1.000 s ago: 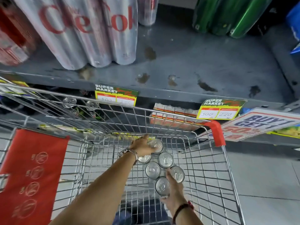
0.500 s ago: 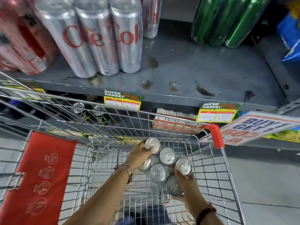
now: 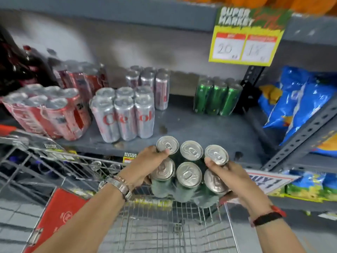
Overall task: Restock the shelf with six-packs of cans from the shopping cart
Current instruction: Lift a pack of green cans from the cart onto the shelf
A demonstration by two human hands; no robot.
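Note:
A six-pack of green cans (image 3: 189, 175) with silver tops hangs above the wire shopping cart (image 3: 164, 227), level with the front edge of the grey shelf (image 3: 197, 130). My left hand (image 3: 145, 165) grips its left side and my right hand (image 3: 231, 177) grips its right side. On the shelf stand a silver six-pack (image 3: 124, 115), a red six-pack (image 3: 49, 114), another silver pack (image 3: 147, 84) behind, and a green six-pack (image 3: 217, 97) at the back right.
A red child-seat flap (image 3: 58, 218) hangs in the cart at left. Blue snack bags (image 3: 299, 105) fill the neighbouring bay behind a slanted metal brace (image 3: 300, 137). A yellow price tag (image 3: 246, 46) hangs from the shelf above. Dark bottles (image 3: 16, 64) stand far left.
Both hands have lifted the six-pack up out of the cart to shelf height. My view has tilted up and now takes in the whole shelf.

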